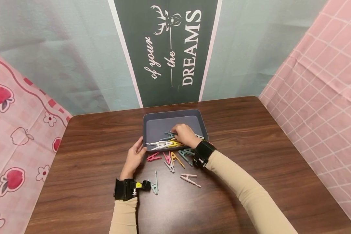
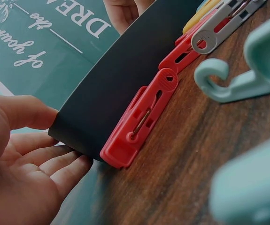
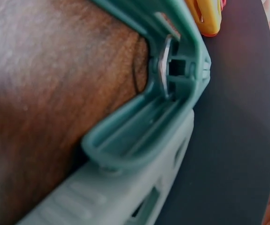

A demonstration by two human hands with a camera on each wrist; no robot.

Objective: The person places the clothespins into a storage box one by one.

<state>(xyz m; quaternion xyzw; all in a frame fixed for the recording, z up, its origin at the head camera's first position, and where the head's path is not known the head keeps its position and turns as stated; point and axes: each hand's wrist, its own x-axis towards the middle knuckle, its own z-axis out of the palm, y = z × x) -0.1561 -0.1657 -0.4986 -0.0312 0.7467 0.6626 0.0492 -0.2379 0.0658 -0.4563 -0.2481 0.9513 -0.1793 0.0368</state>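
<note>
A dark grey tray [image 1: 175,114] holds white, yellow and blue-grey clothespins, bunched mostly along its front side. My left hand [image 1: 135,155] is at the front left corner, its thumb [image 2: 36,112] at the rim and its fingers [image 2: 73,171] against the underside. Inside the tray, my right hand [image 1: 185,134] reaches down with bent fingers and pinches a blue-grey clothespin [image 1: 170,136]; its fingertips are partly hidden. A red clothespin [image 2: 139,122] lies against the tray's outer front wall, close to the left hand.
In front of the tray lie a yellow clothespin [image 1: 176,159], a white one, and green clothespins [image 1: 185,157] beside the right wrist. Nearer me are a pale pink clothespin [image 1: 190,179] and a mint clothespin [image 1: 155,185] by the left wrist strap. Fabric walls surround the wooden table [image 1: 266,156].
</note>
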